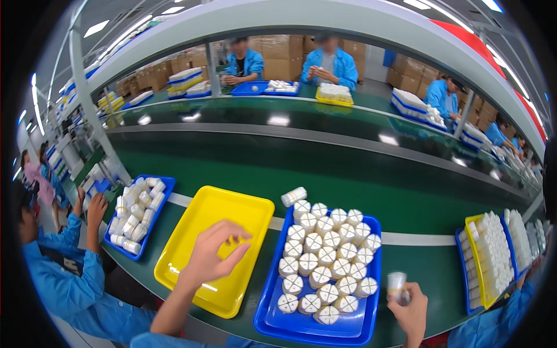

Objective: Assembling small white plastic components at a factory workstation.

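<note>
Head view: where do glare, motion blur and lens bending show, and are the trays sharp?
Head view: ceiling-light glare streaks the green conveyor belt; the left hand is motion-blurred over the yellow tray; the right hand, gripping a small white cylinder, is sharper; the white capped pieces in the blue tray read clearly; straight edges bow near the dark rim.

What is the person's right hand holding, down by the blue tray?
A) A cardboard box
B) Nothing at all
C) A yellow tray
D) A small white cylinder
D: the right hand grips a small white cylinder just right of the blue tray of upright white cylinders, while the left hand hovers over the yellow tray.
</note>
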Demonstrator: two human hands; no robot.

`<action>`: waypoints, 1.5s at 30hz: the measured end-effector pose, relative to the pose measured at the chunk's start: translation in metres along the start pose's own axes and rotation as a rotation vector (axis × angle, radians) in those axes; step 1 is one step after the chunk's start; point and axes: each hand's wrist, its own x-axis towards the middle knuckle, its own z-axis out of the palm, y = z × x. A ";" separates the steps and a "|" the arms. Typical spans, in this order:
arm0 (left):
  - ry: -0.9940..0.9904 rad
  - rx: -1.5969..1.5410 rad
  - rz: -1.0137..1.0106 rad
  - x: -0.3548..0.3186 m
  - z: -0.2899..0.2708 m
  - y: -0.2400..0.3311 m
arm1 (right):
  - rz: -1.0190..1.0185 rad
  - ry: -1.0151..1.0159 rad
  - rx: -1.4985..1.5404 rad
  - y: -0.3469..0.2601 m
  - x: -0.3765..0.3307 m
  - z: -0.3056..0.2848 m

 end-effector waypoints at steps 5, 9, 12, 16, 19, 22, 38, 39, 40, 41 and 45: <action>-0.242 0.053 0.025 0.069 0.020 -0.037 | 0.048 -0.025 0.165 -0.037 -0.039 -0.023; -0.389 0.252 -0.004 0.112 0.078 -0.079 | -0.151 -0.246 0.148 -0.059 -0.056 -0.004; -0.495 0.335 -0.146 0.139 0.147 -0.115 | -0.191 -0.211 0.019 -0.074 -0.057 0.017; -0.581 0.272 -0.257 0.164 0.193 -0.134 | -0.122 -0.133 -0.104 -0.079 -0.055 0.020; -0.847 0.176 -0.337 0.179 0.197 -0.132 | -0.097 -0.096 -0.164 -0.080 -0.053 0.024; -0.838 0.153 -0.353 0.175 0.200 -0.131 | -0.141 -0.105 -0.231 -0.076 -0.047 0.026; 0.026 0.131 -0.125 0.150 0.210 -0.124 | -0.311 0.017 -0.082 0.131 0.203 0.011; 0.077 0.158 -0.108 0.147 0.207 -0.123 | -0.406 0.080 -0.158 0.139 0.220 0.025; 0.126 0.184 -0.094 0.145 0.200 -0.121 | -0.416 0.061 -0.138 0.131 0.226 0.041; 0.147 0.165 -0.082 0.138 0.191 -0.122 | -0.351 0.090 -0.269 0.124 0.233 0.054; 0.267 0.047 -0.078 0.121 0.160 -0.124 | -0.286 0.159 -0.380 0.128 0.229 0.050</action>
